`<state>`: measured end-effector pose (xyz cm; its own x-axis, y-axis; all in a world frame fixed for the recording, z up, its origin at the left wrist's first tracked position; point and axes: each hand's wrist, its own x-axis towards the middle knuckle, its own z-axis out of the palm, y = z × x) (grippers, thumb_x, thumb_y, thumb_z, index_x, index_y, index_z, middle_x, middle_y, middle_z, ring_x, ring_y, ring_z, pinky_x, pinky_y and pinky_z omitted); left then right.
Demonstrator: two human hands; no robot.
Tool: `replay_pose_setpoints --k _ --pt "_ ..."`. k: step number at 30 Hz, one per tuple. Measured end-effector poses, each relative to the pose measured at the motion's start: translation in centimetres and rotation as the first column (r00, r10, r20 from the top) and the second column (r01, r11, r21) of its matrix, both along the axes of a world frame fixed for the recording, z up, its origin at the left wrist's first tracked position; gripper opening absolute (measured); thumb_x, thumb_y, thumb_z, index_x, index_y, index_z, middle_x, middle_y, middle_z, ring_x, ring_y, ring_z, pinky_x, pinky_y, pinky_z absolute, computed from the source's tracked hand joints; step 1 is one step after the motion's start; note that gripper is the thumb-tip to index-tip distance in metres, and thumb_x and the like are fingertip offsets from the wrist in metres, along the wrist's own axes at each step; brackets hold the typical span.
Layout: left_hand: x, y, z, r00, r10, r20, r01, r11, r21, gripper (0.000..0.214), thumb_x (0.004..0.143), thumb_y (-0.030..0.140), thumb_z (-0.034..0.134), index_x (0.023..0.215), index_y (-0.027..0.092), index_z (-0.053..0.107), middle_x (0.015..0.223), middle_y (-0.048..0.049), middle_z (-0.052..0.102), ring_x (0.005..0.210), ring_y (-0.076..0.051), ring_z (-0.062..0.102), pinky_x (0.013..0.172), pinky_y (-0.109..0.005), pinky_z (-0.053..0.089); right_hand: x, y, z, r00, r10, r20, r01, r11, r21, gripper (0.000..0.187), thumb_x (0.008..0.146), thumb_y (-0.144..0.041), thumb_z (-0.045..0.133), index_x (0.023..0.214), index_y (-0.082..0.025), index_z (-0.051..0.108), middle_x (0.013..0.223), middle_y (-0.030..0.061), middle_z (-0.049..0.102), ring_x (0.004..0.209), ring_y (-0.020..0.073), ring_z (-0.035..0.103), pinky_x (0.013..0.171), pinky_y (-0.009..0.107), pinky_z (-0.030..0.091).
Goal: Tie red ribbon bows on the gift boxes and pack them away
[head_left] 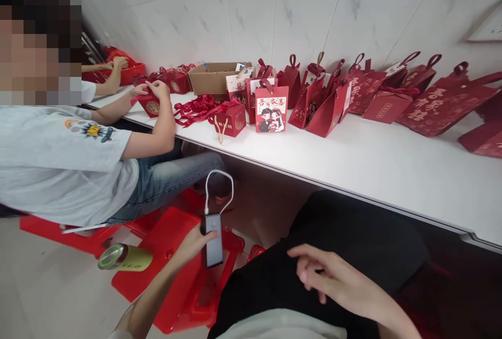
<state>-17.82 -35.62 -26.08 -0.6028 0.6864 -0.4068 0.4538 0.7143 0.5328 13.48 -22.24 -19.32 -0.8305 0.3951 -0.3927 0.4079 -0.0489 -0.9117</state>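
On the far left, another person sits at the desk [392,171] and pinches a small red box [151,104] with both hands, close to the chest so the folds are easy to see. Near them, a green bottle [125,257] lies on its side on a red stool [172,276].

The left hand [194,245] is low, over the stool. Its fingers are curled around a dark flat gadget [214,239], gripped by its edge and held upright. It may be a phone or a power bank; I cannot tell which. It is dark grey, and a white cable [219,182] loops up from its top.

The right hand [329,276] rests on the black lap, loosely open, with nothing in it.

Far off on the desk are red ribbons [196,106], a cardboard box [212,78] and a row of red gift bags [333,103] leaning along the wall.
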Motion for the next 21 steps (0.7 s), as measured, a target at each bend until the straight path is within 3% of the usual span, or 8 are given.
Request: replay_pose_setpoints --k 4,7,9,13,15,18,21 --pt "5.6 5.2 2.7 0.943 -0.181 0.278 0.097 0.952 0.291 0.042 0.078 0.046 0.047 0.106 0.016 0.056 0.1 -0.0072 0.07 0.088 -0.023 0.066 0.074 -0.03 0.051 -1.8 -1.2 -1.4 0.936 -0.3 -0.182 0.308 0.951 0.012 0.05 0.081 -0.047 0.061 0.124 -0.024 0.053 0.112 0.0097 0.056 0.095 0.0205 0.058 0.076 0.032 0.053" --pt "9.9 8.4 5.5 0.866 -0.338 0.367 0.127 0.861 0.493 0.042 0.073 0.045 0.055 0.104 0.016 0.054 0.098 -0.006 0.068 0.089 -0.022 0.064 0.076 -0.03 0.05 -1.8 -1.9 -1.3 0.867 -0.418 -0.273 0.417 0.907 -0.065 0.061 0.083 -0.045 0.061 0.136 -0.027 0.039 0.126 0.011 0.05 0.109 0.0225 0.056 0.083 0.035 0.052" --pt "12.5 9.6 7.5 0.833 -0.436 0.339 0.183 0.797 0.575 0.043 0.07 0.04 0.061 0.105 0.017 0.053 0.097 -0.005 0.067 0.09 -0.022 0.063 0.079 -0.031 0.048 -1.6 -2.1 -0.9 0.805 -0.505 -0.312 0.498 0.861 -0.108 0.062 0.085 -0.048 0.057 0.139 -0.028 0.035 0.133 0.0099 0.047 0.115 0.0227 0.053 0.089 0.037 0.049" --pt "16.4 9.8 10.4 0.826 -0.542 0.158 0.411 0.769 0.49 0.031 0.074 0.038 0.059 0.098 0.02 0.053 0.091 -0.0034 0.065 0.085 -0.023 0.063 0.074 -0.032 0.048 -1.0 -1.9 -0.2 0.582 -0.732 -0.354 0.72 0.666 -0.195 0.056 0.085 -0.057 0.051 0.133 -0.029 0.047 0.136 0.0032 0.051 0.128 0.0219 0.043 0.109 0.036 0.031" --pt "17.6 9.4 11.1 0.788 -0.601 0.134 0.49 0.744 0.455 0.032 0.072 0.035 0.06 0.1 0.022 0.053 0.092 -0.0022 0.064 0.085 -0.023 0.063 0.07 -0.031 0.048 -0.5 -1.8 0.1 0.471 -0.8 -0.372 0.755 0.583 -0.299 0.055 0.084 -0.059 0.05 0.131 -0.028 0.051 0.132 0.0021 0.055 0.127 0.0225 0.044 0.111 0.037 0.028" --pt "18.4 9.1 11.4 0.706 -0.684 0.182 0.538 0.686 0.49 0.043 0.071 0.031 0.063 0.112 0.026 0.051 0.103 -0.0012 0.064 0.091 -0.022 0.062 0.074 -0.029 0.049 0.5 -1.8 0.5 0.378 -0.852 -0.361 0.719 0.517 -0.466 0.059 0.084 -0.056 0.052 0.136 -0.027 0.046 0.126 0.0028 0.061 0.116 0.0241 0.055 0.104 0.04 0.038" --pt "18.7 9.4 11.3 0.652 -0.725 0.22 0.542 0.649 0.534 0.039 0.079 0.036 0.057 0.116 0.026 0.052 0.109 -0.0027 0.063 0.097 -0.022 0.061 0.079 -0.03 0.049 1.2 -2.3 0.4 0.33 -0.86 -0.389 0.702 0.499 -0.508 0.066 0.082 -0.051 0.055 0.142 -0.029 0.037 0.122 0.0021 0.064 0.108 0.0241 0.06 0.099 0.04 0.042"
